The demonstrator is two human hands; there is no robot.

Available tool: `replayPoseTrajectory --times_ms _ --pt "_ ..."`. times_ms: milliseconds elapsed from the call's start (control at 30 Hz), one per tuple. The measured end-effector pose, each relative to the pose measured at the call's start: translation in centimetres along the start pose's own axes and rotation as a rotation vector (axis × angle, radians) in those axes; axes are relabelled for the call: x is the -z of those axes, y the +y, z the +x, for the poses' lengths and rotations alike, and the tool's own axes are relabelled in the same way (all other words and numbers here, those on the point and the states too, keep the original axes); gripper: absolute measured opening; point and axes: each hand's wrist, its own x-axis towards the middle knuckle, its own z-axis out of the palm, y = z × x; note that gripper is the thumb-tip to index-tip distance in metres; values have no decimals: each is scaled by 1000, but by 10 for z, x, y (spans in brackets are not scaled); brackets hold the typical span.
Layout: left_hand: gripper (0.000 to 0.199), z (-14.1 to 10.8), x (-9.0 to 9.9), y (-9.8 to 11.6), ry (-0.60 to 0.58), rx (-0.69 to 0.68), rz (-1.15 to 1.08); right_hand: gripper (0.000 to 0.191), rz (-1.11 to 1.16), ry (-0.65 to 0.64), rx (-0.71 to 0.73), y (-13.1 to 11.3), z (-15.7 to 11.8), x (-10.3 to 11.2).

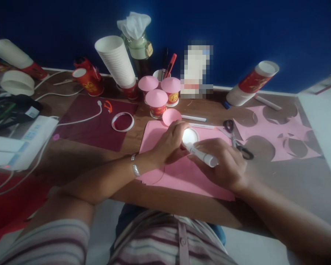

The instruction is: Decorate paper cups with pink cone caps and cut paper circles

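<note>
My left hand (pixel 172 141) is wrapped around a small paper cup (pixel 190 135), whose pale round end faces up. A white pen-like tube (pixel 205 156) is gripped in my right hand (pixel 222 162), its front end at the cup's rim. Whether the tip touches the cup is not clear. Under both hands lie pink paper sheets (pixel 182 176). Just beyond my left hand is a pink paper cone (pixel 171 116). Behind it stand three red cups topped with pink cones (pixel 156 98). Black-handled scissors (pixel 235 140) lie to the right of my right hand.
A tall stack of white cups (pixel 116 60) and a tissue-topped jar (pixel 139 46) stand at the back. Cut pink paper scraps (pixel 276 132) lie right, below leaning cups (pixel 253 82). A tape roll (pixel 123 122), cables and a power strip (pixel 30 141) are left.
</note>
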Motion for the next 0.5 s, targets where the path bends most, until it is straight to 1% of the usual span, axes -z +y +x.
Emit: replayPoseTrajectory --times_ms 67,200,267,367,433,500 --pt "51 0 1 3 -6 0 -1 28 -13 -15 14 -2 -1 0" --pt "50 1 4 9 -27 50 -22 24 -28 -71 4 -7 -5 -1" --pt "49 2 4 10 -17 52 -39 24 -1 -96 23 -9 -6 -1" --pt "49 2 4 7 6 35 -59 29 65 -77 41 -10 -3 3" --pt "55 4 5 4 6 42 -91 28 91 -52 -22 -9 2 8" --pt "66 6 9 2 -17 56 -167 21 105 -6 -122 -5 8 13"
